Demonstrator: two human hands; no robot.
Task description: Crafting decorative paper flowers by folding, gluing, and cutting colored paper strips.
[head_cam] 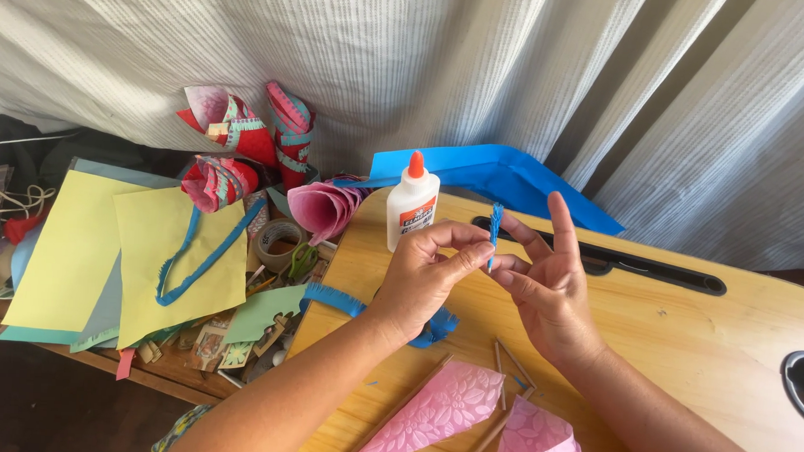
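Wooden tray (687, 329) below us: our left hand (422, 277) and right hand (548, 291) pinch a blue fringed strip (495, 223); the white, orange-capped glue bottle (412, 204) stands at eleven o'clock.

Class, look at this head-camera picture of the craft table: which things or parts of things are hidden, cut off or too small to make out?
- Blue fringed strip: its lower end is hidden between the left hand and right hand.
- Blue fringed ribbon: its middle passes behind the left hand.
- Pink paper cones: cut off by the bottom edge.
- Glue bottle: its base sits behind the left fingers.
- Paper scraps: too small to identify.
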